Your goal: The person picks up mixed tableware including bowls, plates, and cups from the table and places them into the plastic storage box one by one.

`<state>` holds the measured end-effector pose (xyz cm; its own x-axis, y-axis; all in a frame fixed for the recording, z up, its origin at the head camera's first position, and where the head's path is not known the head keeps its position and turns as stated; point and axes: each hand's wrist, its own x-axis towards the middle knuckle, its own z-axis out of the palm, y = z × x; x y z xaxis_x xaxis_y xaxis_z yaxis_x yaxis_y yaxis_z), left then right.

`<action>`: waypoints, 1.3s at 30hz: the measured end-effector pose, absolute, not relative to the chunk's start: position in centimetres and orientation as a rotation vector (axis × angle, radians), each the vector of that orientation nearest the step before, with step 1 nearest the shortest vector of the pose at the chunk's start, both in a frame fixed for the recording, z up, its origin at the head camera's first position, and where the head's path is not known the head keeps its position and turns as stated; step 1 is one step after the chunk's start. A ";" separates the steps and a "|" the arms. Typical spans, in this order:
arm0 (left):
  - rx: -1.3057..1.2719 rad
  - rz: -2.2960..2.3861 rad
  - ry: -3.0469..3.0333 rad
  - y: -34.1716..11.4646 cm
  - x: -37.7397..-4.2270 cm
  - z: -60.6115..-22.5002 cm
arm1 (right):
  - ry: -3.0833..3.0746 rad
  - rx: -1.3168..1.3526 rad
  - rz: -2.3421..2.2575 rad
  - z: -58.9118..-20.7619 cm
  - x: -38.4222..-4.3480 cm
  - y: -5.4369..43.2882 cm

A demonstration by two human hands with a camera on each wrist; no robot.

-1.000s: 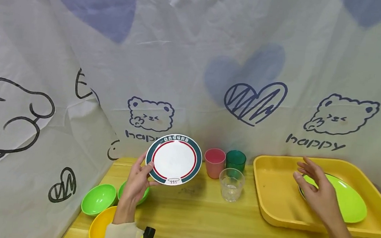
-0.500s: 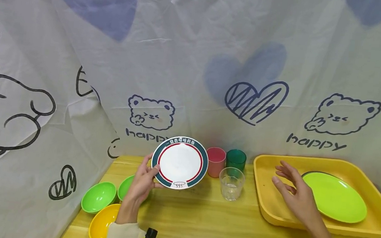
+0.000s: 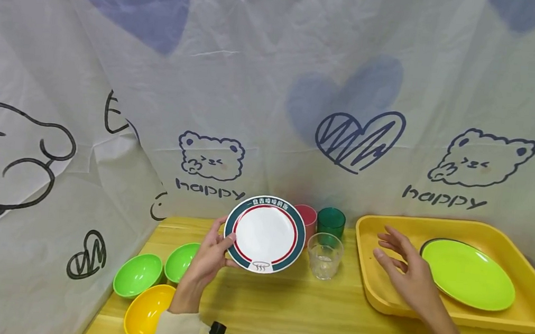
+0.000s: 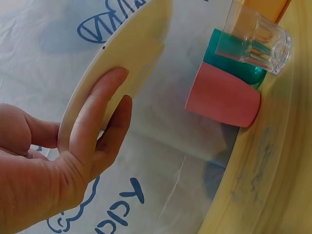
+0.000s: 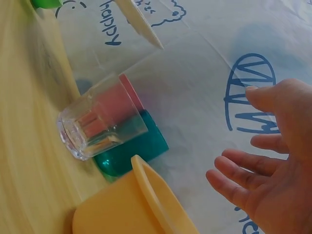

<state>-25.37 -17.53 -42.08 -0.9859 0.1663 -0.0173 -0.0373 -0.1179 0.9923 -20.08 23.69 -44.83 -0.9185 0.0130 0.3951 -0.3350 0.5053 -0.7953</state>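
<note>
A white plate point(image 3: 266, 236) with a teal rim and a red ring is tilted up above the table. My left hand point(image 3: 212, 257) grips its left edge, thumb on the face. In the left wrist view the fingers point(image 4: 92, 117) spread over the plate's pale underside point(image 4: 141, 44). My right hand point(image 3: 406, 269) hovers over the left part of the yellow tray point(image 3: 366, 282), its fingers loosely bent and holding nothing. A lime-green plate point(image 3: 473, 275) lies in that tray, just right of the hand. The right wrist view shows the same hand point(image 5: 273, 170) with thumb and fingers apart.
A clear glass point(image 3: 325, 257), a pink cup point(image 3: 309, 223) and a teal cup point(image 3: 331, 223) stand between the held plate and the tray. Two green bowls point(image 3: 138, 275) and a yellow bowl point(image 3: 147, 313) sit at the table's left. A printed cloth point(image 3: 275, 83) hangs behind.
My left hand has carried the white plate to the right and slightly down, now overlapping the pink cup. My right hand has moved left, away from the lime-green plate.
</note>
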 end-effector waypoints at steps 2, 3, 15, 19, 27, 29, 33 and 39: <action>0.162 2.229 1.989 -17.4 -25.3 -42.0 | -2.408 0.276 1.393 -44.7 -20.1 23.4; 0.167 2.220 1.990 -17.3 -25.3 -42.0 | -2.413 0.279 1.398 -44.6 -20.1 23.2; 0.217 2.146 1.973 -16.1 -24.7 -42.6 | -2.433 0.330 1.437 -45.2 -20.4 21.5; 0.244 2.121 1.947 -15.3 -24.6 -42.6 | -2.435 0.343 1.505 -45.2 -20.3 20.9; 0.283 2.082 1.914 -14.3 -24.4 -42.6 | -2.466 0.349 1.655 -44.8 -20.2 19.6; 0.286 2.077 1.905 -14.1 -24.3 -42.6 | -2.473 0.352 1.676 -44.8 -20.2 19.4; 0.292 2.073 1.853 -13.7 -24.0 -42.5 | -2.468 0.386 1.758 -45.0 -20.1 19.1; 0.345 2.051 1.807 -12.8 -23.8 -42.5 | -2.458 0.402 1.846 -45.3 -19.9 18.6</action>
<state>-23.83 -12.78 -42.50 -0.8961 0.4387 -0.0678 -0.1226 -0.0977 0.9876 -19.86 18.61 -45.26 -0.9656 -0.1809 0.1869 -0.2299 0.2574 -0.9386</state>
